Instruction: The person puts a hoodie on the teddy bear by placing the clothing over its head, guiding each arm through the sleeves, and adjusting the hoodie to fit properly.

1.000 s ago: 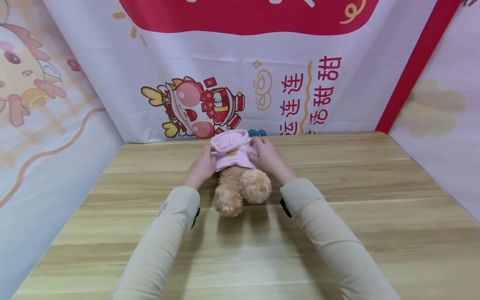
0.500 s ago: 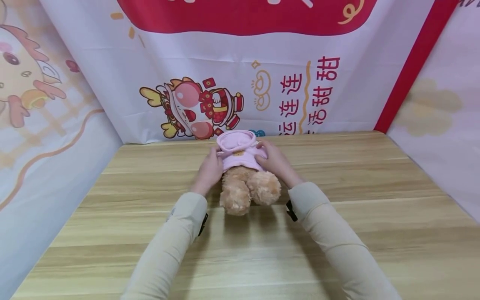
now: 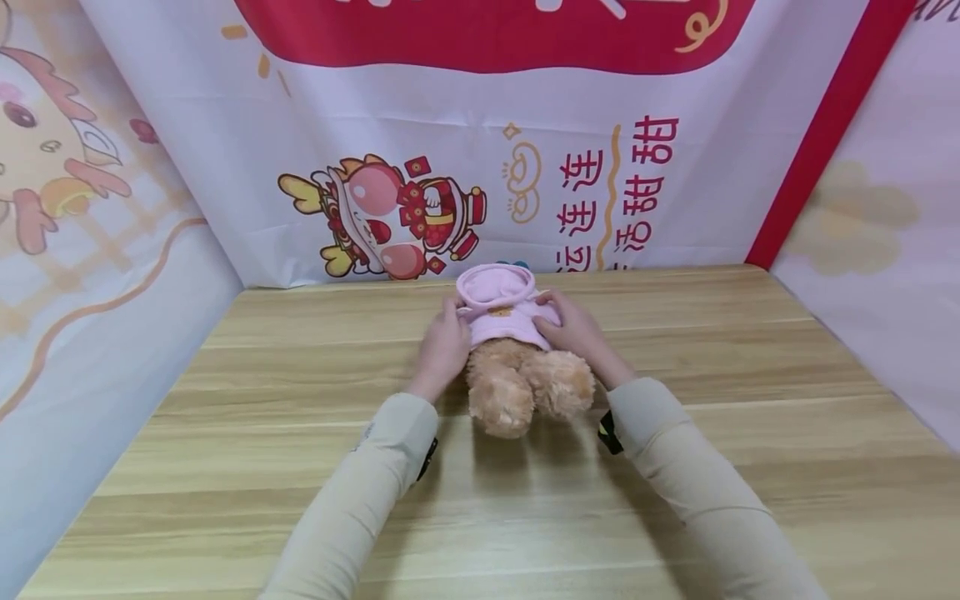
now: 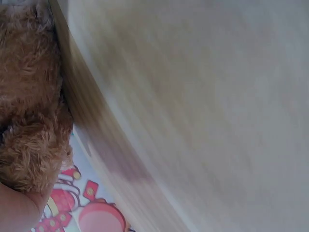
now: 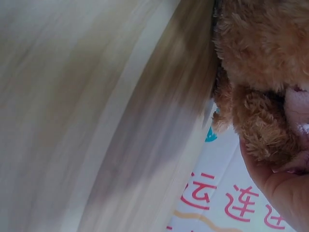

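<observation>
A light brown plush toy [image 3: 501,398] in a pink hooded top [image 3: 506,329] lies near the back of the table, its legs toward me. The top's hood lies at the far end, so no head shows. My left hand [image 3: 444,348] grips the toy's left side and my right hand [image 3: 579,335] grips its right side, thumbs on the pink cloth. In the left wrist view, curly fur [image 4: 29,72] fills the left edge above part of the hand [image 4: 19,210]. Along the right edge of the right wrist view, my right hand [image 5: 275,188] curls around a furry arm [image 5: 263,125].
The wood-grain table [image 3: 247,467] extends to both sides and in front of the toy. Behind it hangs a white and red printed cloth [image 3: 420,108]. Printed sheets stand at the left [image 3: 82,275] and right [image 3: 877,317].
Both hands have shifted to the right along the table, carrying the plush toy between them. Their hold looks the same throughout.
</observation>
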### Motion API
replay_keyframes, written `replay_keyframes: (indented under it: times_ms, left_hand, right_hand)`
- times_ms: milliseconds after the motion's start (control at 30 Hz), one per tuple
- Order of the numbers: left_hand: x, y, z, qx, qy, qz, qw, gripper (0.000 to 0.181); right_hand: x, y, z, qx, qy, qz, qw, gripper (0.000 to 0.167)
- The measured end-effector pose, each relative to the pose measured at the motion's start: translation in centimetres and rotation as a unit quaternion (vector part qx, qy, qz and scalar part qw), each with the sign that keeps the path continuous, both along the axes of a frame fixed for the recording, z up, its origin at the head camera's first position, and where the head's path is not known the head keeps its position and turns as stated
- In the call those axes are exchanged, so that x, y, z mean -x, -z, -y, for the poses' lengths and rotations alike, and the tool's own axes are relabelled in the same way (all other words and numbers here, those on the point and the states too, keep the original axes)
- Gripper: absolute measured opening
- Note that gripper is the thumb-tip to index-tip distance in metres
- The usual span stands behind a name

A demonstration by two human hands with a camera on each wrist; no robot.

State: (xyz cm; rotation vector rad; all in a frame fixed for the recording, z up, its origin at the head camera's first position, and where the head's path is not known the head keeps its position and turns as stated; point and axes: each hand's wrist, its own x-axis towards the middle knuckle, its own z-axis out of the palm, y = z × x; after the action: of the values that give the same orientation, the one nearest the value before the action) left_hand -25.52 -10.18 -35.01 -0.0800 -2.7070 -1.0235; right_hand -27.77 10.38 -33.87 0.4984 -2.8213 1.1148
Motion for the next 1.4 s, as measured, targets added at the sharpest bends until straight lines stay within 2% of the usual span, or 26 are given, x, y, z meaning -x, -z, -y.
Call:
replay_keyframes:
  times_ms: [300, 567, 633, 733, 800, 867, 1000, 1100, 1267, 1333, 1400]
  left_hand:
    - [-0.5, 0.3, -2.5, -0.016, 0.032, -0.006, 0.9993, 0.034]
    - [-1.0, 0.4, -3.8, -0.037, 0.069, 0.017, 0.9968, 0.034]
    - [-1.1, 0.2, -3.7, -0.042, 0.09, 0.032, 0.9945, 0.037]
    - [-0.9, -0.1, -3.0, -0.05, 0.138, 0.058, 0.9874, 0.05]
    - [-0.9, -0.3, -2.4, -0.052, 0.171, 0.079, 0.9807, 0.061]
    - [-0.8, -0.5, -2.0, -0.041, 0.187, 0.096, 0.9768, 0.073]
    - [-1.0, -0.9, -1.6, -0.007, 0.184, 0.116, 0.976, 0.096]
    - [-1.0, -1.0, -1.5, 0.009, 0.183, 0.115, 0.9764, 0.098]
    - [-1.0, -1.1, -1.6, 0.016, 0.177, 0.1, 0.9791, 0.086]
    - [-1.0, -1.1, -1.6, 0.02, 0.166, 0.084, 0.9823, 0.077]
    - [-1.0, -1.2, -1.7, 0.027, 0.152, 0.055, 0.9865, 0.067]
  right_hand:
    - [-1.0, -0.2, -3.1, -0.012, 0.011, -0.007, 0.9998, 0.038]
    - [-2.0, -0.4, -5.2, -0.032, 0.009, 0.004, 0.9994, 0.035]
    - [-2.4, -0.6, -5.6, -0.045, 0.004, -0.009, 0.9989, 0.036]
    - [-2.9, -0.8, -6.0, -0.077, -0.007, -0.053, 0.9956, 0.041]
    - [-3.2, -1.0, -6.3, -0.096, -0.026, -0.084, 0.9915, 0.045]
    - [-3.4, -1.3, -6.6, -0.117, -0.056, -0.123, 0.9839, 0.047]
    - [-3.6, -1.7, -6.9, -0.142, -0.119, -0.158, 0.9699, 0.044]
    - [-3.6, -1.9, -6.9, -0.148, -0.133, -0.144, 0.9693, 0.034]
    - [-3.3, -2.6, -6.6, -0.134, -0.103, -0.124, 0.9777, 0.021]
    - [-3.1, -2.8, -6.3, -0.119, -0.081, -0.133, 0.9805, 0.021]
    - [-2.9, -3.1, -6.0, -0.101, -0.061, -0.153, 0.9812, 0.022]
